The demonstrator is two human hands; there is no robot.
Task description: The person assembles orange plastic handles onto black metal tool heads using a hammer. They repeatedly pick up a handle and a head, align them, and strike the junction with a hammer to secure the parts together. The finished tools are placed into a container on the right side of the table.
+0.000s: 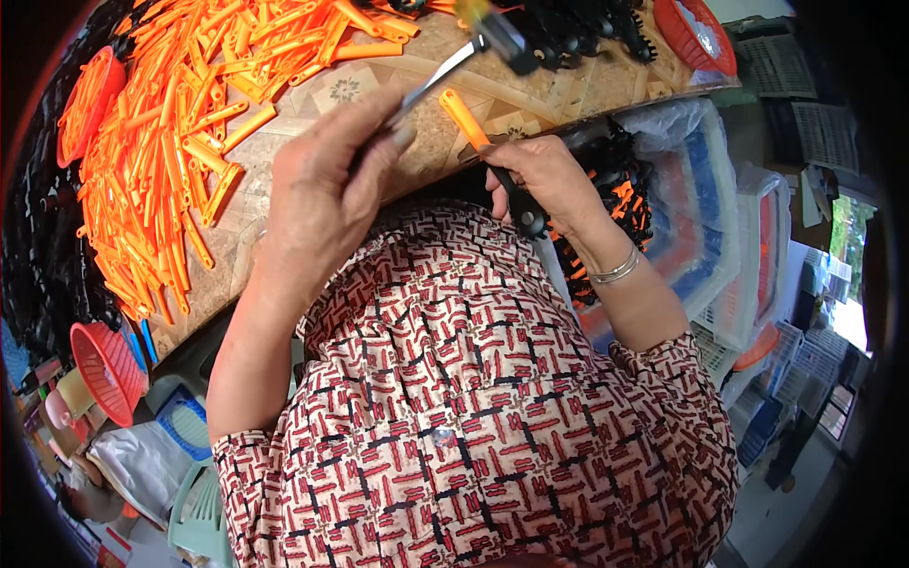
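My left hand (327, 185) is closed around the grip of a small hammer (443, 74). Its metal shaft slants up to the right, and its blurred head, black with some yellow, is over the table's far side. In my right hand (549, 180) is an orange plastic handle (461, 115) with a black part (523, 210) at its near end. The fingers pinch it where orange meets black, at the table's near edge. The orange end points away from me and to the left, below the hammer. My fingers partly hide the join.
A large heap of orange handles (156, 180) covers the table's left and far side. Black toothed parts (568, 38) lie at the far right, beside a red basket (696, 38). Plastic-lined bins (696, 189) stand right of my lap; another red basket (109, 374) is at left.
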